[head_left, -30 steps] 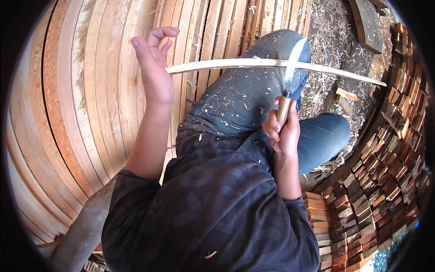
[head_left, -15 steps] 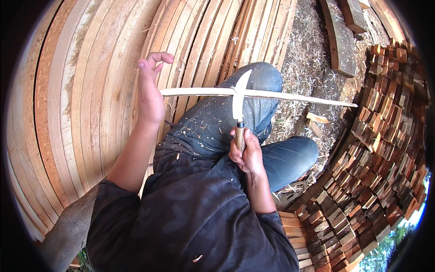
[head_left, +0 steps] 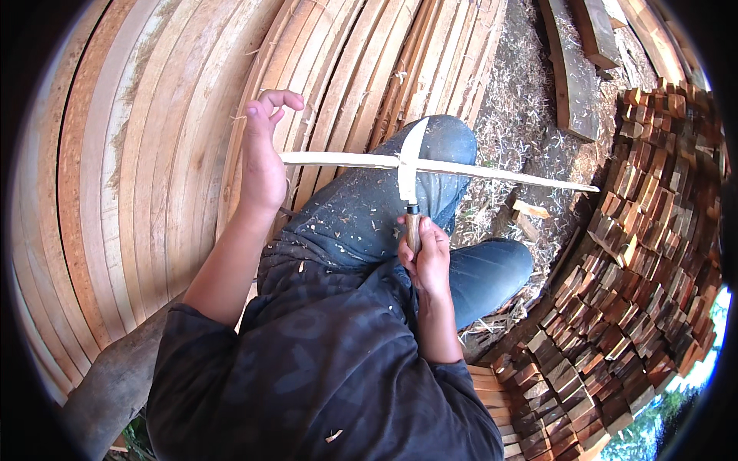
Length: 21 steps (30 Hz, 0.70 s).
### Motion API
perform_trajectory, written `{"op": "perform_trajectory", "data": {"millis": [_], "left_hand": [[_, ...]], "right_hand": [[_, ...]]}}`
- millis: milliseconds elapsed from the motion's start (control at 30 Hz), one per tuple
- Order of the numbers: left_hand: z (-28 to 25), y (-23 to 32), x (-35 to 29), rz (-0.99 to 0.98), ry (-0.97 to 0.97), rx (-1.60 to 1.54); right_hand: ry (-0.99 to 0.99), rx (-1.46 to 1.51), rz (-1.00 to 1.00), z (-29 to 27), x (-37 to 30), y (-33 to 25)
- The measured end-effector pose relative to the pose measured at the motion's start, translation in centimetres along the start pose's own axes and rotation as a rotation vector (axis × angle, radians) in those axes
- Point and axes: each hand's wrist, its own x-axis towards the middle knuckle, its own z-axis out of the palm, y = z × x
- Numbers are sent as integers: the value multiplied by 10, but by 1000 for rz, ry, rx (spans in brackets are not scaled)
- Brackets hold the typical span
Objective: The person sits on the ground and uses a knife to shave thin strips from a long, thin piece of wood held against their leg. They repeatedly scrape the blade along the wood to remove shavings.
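My right hand point(head_left: 427, 257) is closed around the wooden handle point(head_left: 413, 230) of a knife with a pale, curved blade point(head_left: 410, 161). The blade points away from me and crosses a long, thin wooden strip point(head_left: 507, 173). Over my bent leg, the strip lies crosswise, its narrow tip at the right. Its left end meets the palm side of my left hand point(head_left: 264, 157), where the exact contact is hidden. That hand is raised, thumb up and fingers loosely curved apart, not wrapped round the strip.
Long sawn planks point(head_left: 154, 154) lie side by side at the left and far side. A tall stack of short wood pieces point(head_left: 638, 253) curves along the right. Shavings cover the ground point(head_left: 515, 115), with dark timbers point(head_left: 573, 77) at the far right. Wood chips dot my trousers point(head_left: 346, 207).
The whole view has shifted slightly. The strip's right tip sits a little lower and further left. Both hands and the knife keep nearly the same pose.
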Motion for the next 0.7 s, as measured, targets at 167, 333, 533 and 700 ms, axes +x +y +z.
{"op": "perform_trajectory", "data": {"millis": [167, 333, 533, 700], "left_hand": [[3, 0, 2, 8, -31, 35], [0, 3, 3, 13, -46, 57], [3, 2, 1, 9, -43, 35], [2, 0, 3, 14, -30, 15]], "right_hand": [[-130, 432, 114, 11, -3, 7], [-327, 837, 91, -1, -3, 7], [-47, -44, 24, 15, -6, -3], [-148, 306, 144, 13, -4, -5]]}}
